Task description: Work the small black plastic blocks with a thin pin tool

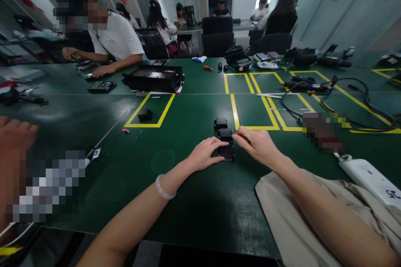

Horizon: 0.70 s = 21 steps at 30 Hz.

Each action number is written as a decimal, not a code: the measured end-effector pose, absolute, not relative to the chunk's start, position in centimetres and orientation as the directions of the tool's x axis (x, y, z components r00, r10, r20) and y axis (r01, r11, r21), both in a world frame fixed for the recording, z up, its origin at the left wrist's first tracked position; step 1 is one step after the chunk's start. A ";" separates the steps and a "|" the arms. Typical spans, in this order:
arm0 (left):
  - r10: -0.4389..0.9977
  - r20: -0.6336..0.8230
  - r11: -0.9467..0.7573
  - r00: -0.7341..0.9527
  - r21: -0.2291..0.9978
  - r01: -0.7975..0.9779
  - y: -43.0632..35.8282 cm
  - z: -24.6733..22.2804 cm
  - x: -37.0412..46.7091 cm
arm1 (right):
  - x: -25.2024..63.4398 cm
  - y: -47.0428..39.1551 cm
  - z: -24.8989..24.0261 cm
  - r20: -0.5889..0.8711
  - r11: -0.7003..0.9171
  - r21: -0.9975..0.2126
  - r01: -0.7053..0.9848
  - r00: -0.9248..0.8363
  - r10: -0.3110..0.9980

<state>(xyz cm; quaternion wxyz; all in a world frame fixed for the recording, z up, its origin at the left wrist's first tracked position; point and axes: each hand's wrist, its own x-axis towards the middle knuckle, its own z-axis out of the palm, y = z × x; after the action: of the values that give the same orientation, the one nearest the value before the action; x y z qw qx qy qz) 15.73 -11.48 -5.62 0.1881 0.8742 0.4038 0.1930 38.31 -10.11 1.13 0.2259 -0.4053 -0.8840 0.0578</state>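
Several small black boxes with light spots at their corners lie in a row on the green table, running away from me. My left hand (206, 153) has its thumb and forefinger across the nearest black box (228, 151), holding it against the table. Just beyond it is the middle black box (225, 134). My right hand (258, 144) is beside that one's right end, fingers curled and pinched together; whatever is in the pinch is hidden or too small to name. The farthest black box (221, 123) lies untouched.
A white power strip (371, 181) and beige cloth (291, 208) lie to the right. Black cables (360, 81) tangle beyond them. An orange screwdriver (208, 68) and a large black tray (153, 78) are farther back. Another person (115, 35) works across the table; someone's hand is at far left.
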 end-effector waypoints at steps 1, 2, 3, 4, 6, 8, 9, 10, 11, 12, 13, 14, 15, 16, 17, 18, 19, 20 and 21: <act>0.778 0.187 -0.605 0.600 0.481 0.635 -11.5 -5.7 15.7 | 38.3 -10.2 1.1 0.343 0.665 -0.277 0.694 -0.575 0.743; 0.778 0.185 -0.605 0.601 0.478 0.637 -11.5 -5.7 15.8 | 38.2 -10.3 1.2 0.337 0.664 -0.271 0.697 -0.578 0.743; 0.778 0.186 -0.606 0.600 0.476 0.638 -11.6 -5.7 15.8 | 38.2 -10.3 1.2 0.329 0.661 -0.269 0.700 -0.579 0.746; 0.780 0.187 -0.604 0.598 0.475 0.640 -11.6 -5.7 15.7 | 38.1 -10.4 1.3 0.323 0.655 -0.269 0.706 -0.575 0.752; 0.782 0.185 -0.601 0.595 0.476 0.642 -11.6 -5.6 15.7 | 38.0 -10.6 1.5 0.317 0.636 -0.279 0.720 -0.556 0.768; 0.786 0.182 -0.596 0.590 0.477 0.646 -11.6 -5.5 15.6 | 38.0 -10.7 1.7 0.313 0.619 -0.292 0.729 -0.538 0.782; 0.788 0.180 -0.593 0.589 0.478 0.648 -11.6 -5.4 15.5 | 37.9 -10.8 1.8 0.311 0.615 -0.296 0.731 -0.535 0.786; 0.790 0.177 -0.590 0.587 0.479 0.650 -11.6 -5.4 15.4 | 37.9 -10.8 1.8 0.307 0.613 -0.295 0.733 -0.534 0.787; 0.792 0.176 -0.588 0.585 0.480 0.651 -11.6 -5.4 15.4 | 37.9 -10.9 1.9 0.300 0.612 -0.289 0.736 -0.537 0.788; 0.793 0.175 -0.586 0.584 0.482 0.652 -11.6 -5.4 15.3 | 37.9 -10.9 2.0 0.290 0.609 -0.274 0.744 -0.540 0.790; 0.794 0.175 -0.584 0.582 0.484 0.652 -11.6 -5.4 15.3 | 37.9 -11.0 2.0 0.277 0.604 -0.253 0.755 -0.542 0.793; 0.795 0.175 -0.582 0.581 0.487 0.651 -11.6 -5.4 15.2 | 37.8 -11.0 2.0 0.262 0.599 -0.228 0.768 -0.544 0.797; 0.796 0.175 -0.581 0.580 0.491 0.649 -11.6 -5.4 15.2 | 37.8 -11.0 2.1 0.247 0.593 -0.204 0.779 -0.545 0.801; 0.796 0.174 -0.580 0.580 0.495 0.647 -11.6 -5.4 15.2 | 37.8 -11.1 2.1 0.235 0.589 -0.184 0.787 -0.546 0.804; 0.796 0.174 -0.578 0.579 0.499 0.646 -11.6 -5.4 15.2 | 37.8 -11.1 2.2 0.227 0.587 -0.175 0.790 -0.548 0.805; 0.796 0.174 -0.578 0.580 0.501 0.644 -11.6 -5.4 15.2 | 37.8 -11.2 2.3 0.221 0.591 -0.176 0.787 -0.553 0.803; 0.796 0.174 -0.578 0.580 0.504 0.642 -11.6 -5.4 15.2 | 37.8 -11.3 2.4 0.216 0.597 -0.186 0.780 -0.561 0.799; 0.796 0.174 -0.577 0.579 0.505 0.641 -11.6 -5.4 15.3 | 37.9 -11.3 2.6 0.210 0.604 -0.199 0.772 -0.568 0.795; 0.796 0.175 -0.577 0.579 0.507 0.641 -11.6 -5.4 15.3 | 37.9 -11.4 2.7 0.203 0.608 -0.214 0.764 -0.575 0.793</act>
<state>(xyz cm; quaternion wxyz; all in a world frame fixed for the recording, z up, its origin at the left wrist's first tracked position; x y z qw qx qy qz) 15.26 -11.58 -5.40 0.1985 0.8660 0.4148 0.1961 37.91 -11.43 2.73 0.1399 -0.4395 -0.8858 0.0511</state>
